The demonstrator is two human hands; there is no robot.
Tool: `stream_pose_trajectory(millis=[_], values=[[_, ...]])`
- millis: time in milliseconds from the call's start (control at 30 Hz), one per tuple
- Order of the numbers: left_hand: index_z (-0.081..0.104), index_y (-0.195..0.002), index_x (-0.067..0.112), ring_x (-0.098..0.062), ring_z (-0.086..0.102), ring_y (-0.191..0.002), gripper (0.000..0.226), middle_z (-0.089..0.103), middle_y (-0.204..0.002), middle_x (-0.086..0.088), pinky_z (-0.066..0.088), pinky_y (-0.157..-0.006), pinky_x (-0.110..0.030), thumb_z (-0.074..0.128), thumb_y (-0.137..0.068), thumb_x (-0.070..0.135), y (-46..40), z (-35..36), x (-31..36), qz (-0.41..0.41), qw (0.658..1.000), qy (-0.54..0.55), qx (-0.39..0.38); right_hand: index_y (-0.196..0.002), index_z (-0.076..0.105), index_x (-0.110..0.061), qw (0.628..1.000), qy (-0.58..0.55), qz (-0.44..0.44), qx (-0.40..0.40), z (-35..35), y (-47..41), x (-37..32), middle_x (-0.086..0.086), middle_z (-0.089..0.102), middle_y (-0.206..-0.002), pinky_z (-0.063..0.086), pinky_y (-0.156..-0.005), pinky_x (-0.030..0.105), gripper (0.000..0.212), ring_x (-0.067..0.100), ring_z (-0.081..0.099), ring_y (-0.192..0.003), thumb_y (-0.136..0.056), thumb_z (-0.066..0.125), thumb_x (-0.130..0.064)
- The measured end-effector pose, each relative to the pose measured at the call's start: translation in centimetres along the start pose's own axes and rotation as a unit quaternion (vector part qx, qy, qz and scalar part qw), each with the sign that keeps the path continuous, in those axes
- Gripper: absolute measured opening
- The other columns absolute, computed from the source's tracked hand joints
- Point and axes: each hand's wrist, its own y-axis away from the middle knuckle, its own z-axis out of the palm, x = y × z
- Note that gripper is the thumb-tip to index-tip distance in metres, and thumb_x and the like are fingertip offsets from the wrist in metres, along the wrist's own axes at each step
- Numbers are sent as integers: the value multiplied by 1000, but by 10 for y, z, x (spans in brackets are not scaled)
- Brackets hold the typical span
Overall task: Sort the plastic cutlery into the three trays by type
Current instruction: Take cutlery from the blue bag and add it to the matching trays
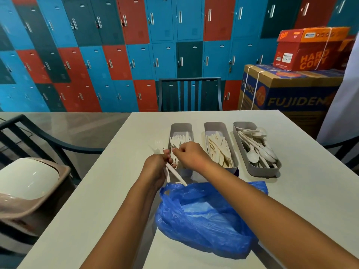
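Lockers behind, white desk (108,191): left hand (155,167) clutching fork bundle (165,164) as stock — right hand (189,155) pinching one toward fork tray (180,127).

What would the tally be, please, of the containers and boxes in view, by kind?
Grey trays: 3
Blue plastic bag: 1
Cardboard boxes: 2
Bin: 1
Total: 7
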Motion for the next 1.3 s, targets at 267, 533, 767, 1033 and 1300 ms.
stream_pose_trajectory(millis=[267,533,767,1033,1300], values=[[57,-83,6,-17,56,-67,27,59,-76,-6,46,-61,-27,35,-97,-2,5,8,4,3,1000,20,4,-71,60,-15,991,-39,-57,-111,-5,13,3,6,66,-85,49,-70,26,23,16,61,-79,-91,59,-24],[59,-87,11,-19,54,-66,24,57,-82,-5,45,-49,-28,39,-99,8,9,12,2,2,998,-57,26,-84,65,-13,982,-43,-39,-179,-21,18,8,-3,61,-74,41,-50,19,11,9,51,-64,-91,58,-16],[56,-88,12,-14,47,-56,13,52,-61,0,35,-52,-26,45,-93,14,12,11,6,-10,995,-103,-3,-77,59,-13,988,-103,16,-111,-29,12,20,1,54,-70,38,-48,22,13,11,46,-58,-90,61,-14],[63,-76,3,-16,58,-49,36,63,-59,-7,44,-46,-23,31,-88,-7,4,7,0,-3,985,-164,44,-66,49,-12,996,-63,68,0,-22,-6,20,8,56,-76,42,-50,23,26,20,54,-67,-88,62,-14],[66,-75,4,-26,58,-72,28,65,-80,-16,51,-73,-38,39,-81,-4,-8,-3,-1,26,974,-217,65,-92,65,-2,994,30,91,44,-10,-23,11,9,65,-92,52,-64,29,12,22,62,-77,-84,65,-11]])
